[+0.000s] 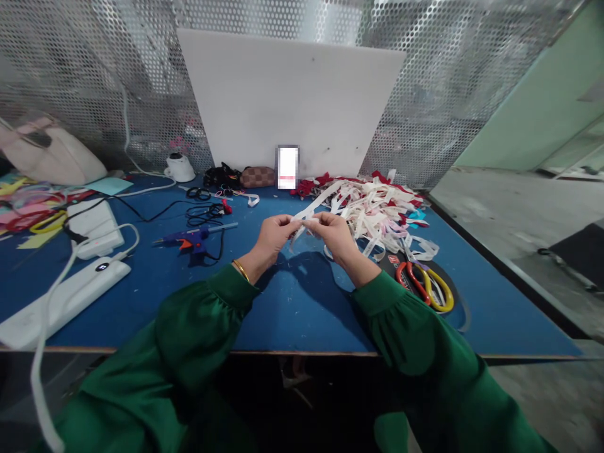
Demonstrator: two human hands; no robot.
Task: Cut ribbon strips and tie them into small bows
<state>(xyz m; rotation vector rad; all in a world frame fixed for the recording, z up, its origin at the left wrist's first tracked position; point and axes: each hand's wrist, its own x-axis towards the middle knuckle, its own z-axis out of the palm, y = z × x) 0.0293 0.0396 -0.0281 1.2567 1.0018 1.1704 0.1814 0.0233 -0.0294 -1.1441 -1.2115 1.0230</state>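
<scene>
Both my hands are raised over the blue table, fingertips pinched together on one white ribbon strip. My left hand grips its near end and wears a gold bangle at the wrist. My right hand pinches the same strip just beside it. The strip trails back to the right into a heap of white and red ribbon pieces. Green sleeves cover both arms.
Scissors with red and yellow handles lie right of my right arm. A blue glue gun, black cables, white power banks and a white cord sit left. A white board, pouch and phone stand at the back.
</scene>
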